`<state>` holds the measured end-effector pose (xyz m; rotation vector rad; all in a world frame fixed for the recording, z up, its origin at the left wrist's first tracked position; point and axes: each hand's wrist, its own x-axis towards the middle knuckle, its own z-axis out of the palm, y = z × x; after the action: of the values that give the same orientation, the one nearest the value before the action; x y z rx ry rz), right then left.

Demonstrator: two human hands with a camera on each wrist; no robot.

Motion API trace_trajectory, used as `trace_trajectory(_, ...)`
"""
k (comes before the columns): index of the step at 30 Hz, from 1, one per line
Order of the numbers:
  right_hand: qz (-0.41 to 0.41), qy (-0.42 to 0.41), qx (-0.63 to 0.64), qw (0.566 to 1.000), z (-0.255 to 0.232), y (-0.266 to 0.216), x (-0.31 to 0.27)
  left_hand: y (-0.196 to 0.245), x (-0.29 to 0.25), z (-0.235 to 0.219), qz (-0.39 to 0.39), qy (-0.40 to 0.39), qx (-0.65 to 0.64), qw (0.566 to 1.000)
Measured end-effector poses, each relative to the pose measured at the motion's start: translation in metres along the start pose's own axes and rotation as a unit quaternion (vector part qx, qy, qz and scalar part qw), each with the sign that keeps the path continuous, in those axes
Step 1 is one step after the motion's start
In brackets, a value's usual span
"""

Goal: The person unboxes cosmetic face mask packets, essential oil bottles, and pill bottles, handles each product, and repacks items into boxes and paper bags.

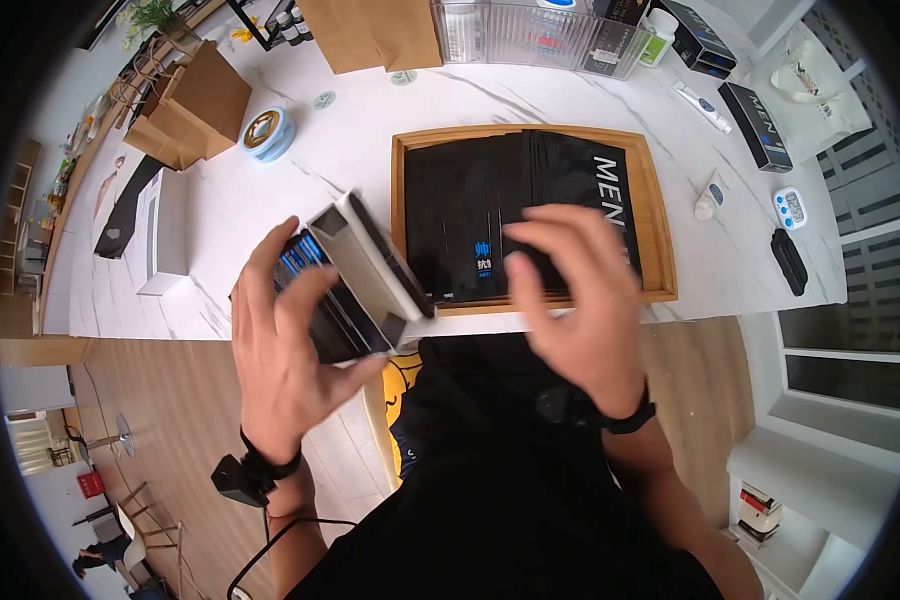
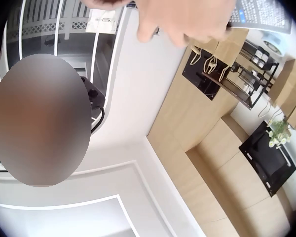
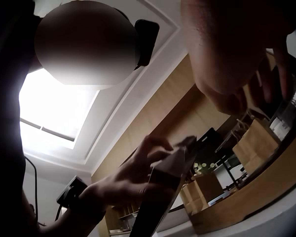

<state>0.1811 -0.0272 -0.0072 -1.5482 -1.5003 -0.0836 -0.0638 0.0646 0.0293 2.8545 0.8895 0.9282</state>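
My left hand [image 1: 285, 345] grips a small black carton [image 1: 370, 270] with a pale inside, tilted at the table's front edge. Black sachets [image 1: 338, 322] with blue print stand packed in it, under the fingers. The right wrist view shows the same carton [image 3: 160, 192] from below, held by the left hand. My right hand [image 1: 590, 300] hovers, slightly blurred, over the right front of a wooden tray [image 1: 660, 245], thumb and forefinger apart with nothing between them. Flat black packets [image 1: 460, 195] lie in the tray, one lettered MEN.
Left of the carton stands a white box [image 1: 165, 235], with a brown paper bag [image 1: 205, 105] and a round blue tape roll [image 1: 268, 134] behind. A clear bin [image 1: 540, 40] stands at the back. To the right lie a black MEN box [image 1: 757, 127], tubes and a small timer [image 1: 789, 208].
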Motion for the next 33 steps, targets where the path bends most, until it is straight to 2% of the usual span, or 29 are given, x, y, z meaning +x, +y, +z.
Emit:
trace_trajectory(2, 0.126, 0.044, -0.068, 0.989, -0.01, 0.018, -0.003, -0.008, 0.004, 0.004, -0.108, -0.086, 0.046, 0.989)
trace_trajectory(3, 0.142, 0.042, -0.161, 0.976, -0.019, 0.028, -0.004, -0.015, 0.004, 0.006, -0.111, -0.084, 0.046, 0.989)
trace_trajectory(5, 0.206, 0.011, -0.266, 0.942, -0.029, 0.034, -0.002, -0.033, 0.003, 0.014, -0.15, -0.141, 0.111, 0.972)
trace_trajectory(6, 0.204, 0.011, -0.267, 0.942, -0.031, 0.036, -0.003, -0.038, 0.004, 0.016, -0.137, -0.142, 0.103, 0.975)
trace_trajectory(8, 0.21, -0.044, -0.245, 0.946, -0.033, 0.038, -0.006, -0.026, 0.009, 0.013, -0.116, -0.121, 0.071, 0.983)
trace_trajectory(9, 0.209, -0.045, -0.246, 0.946, -0.031, 0.036, -0.007, -0.017, 0.013, 0.014, -0.094, -0.102, 0.041, 0.99)
trace_trajectory(11, 0.183, -0.082, -0.226, 0.953, -0.026, 0.03, -0.009, 0.016, 0.013, 0.036, -0.07, -0.058, -0.094, 0.991)
trace_trajectory(13, 0.174, -0.081, -0.224, 0.956, -0.02, 0.028, -0.006, 0.048, 0.017, 0.056, -0.056, -0.111, -0.077, 0.989)
trace_trajectory(15, 0.205, -0.093, -0.107, 0.968, -0.017, 0.019, 0.001, 0.064, 0.011, 0.08, -0.028, -0.134, -0.089, 0.987)
trace_trajectory(16, 0.239, -0.083, -0.046, 0.966, -0.013, 0.019, 0.002, 0.072, 0.008, 0.088, -0.041, -0.124, -0.097, 0.987)
trace_trajectory(21, 0.267, -0.027, -0.086, 0.96, -0.018, 0.04, 0.001, 0.079, -0.002, 0.113, -0.036, -0.055, -0.08, 0.995)
trace_trajectory(23, 0.348, -0.061, 0.064, 0.933, -0.025, 0.04, 0.007, 0.077, -0.004, 0.119, -0.025, -0.04, -0.073, 0.996)
trace_trajectory(25, 0.374, -0.08, 0.057, 0.922, -0.029, 0.042, 0.014, 0.077, -0.006, 0.119, -0.02, -0.027, -0.065, 0.997)
trace_trajectory(27, 0.433, -0.104, 0.264, 0.856, -0.032, 0.051, 0.021, 0.075, -0.005, 0.118, -0.009, -0.038, -0.057, 0.998)
trace_trajectory(29, 0.445, -0.086, 0.268, 0.85, -0.035, 0.048, 0.025, 0.074, -0.007, 0.118, -0.001, -0.045, -0.06, 0.997)
trace_trajectory(31, 0.473, -0.173, 0.275, 0.819, -0.04, 0.04, 0.033, 0.073, -0.007, 0.118, 0.005, -0.047, -0.067, 0.997)
trace_trajectory(32, 0.474, -0.169, 0.276, 0.819, -0.038, 0.047, 0.028, 0.073, -0.009, 0.12, 0.005, -0.04, -0.067, 0.997)
trace_trajectory(33, 0.379, -0.142, 0.126, 0.906, -0.036, 0.057, 0.019, 0.073, -0.009, 0.12, 0.01, -0.041, -0.068, 0.997)
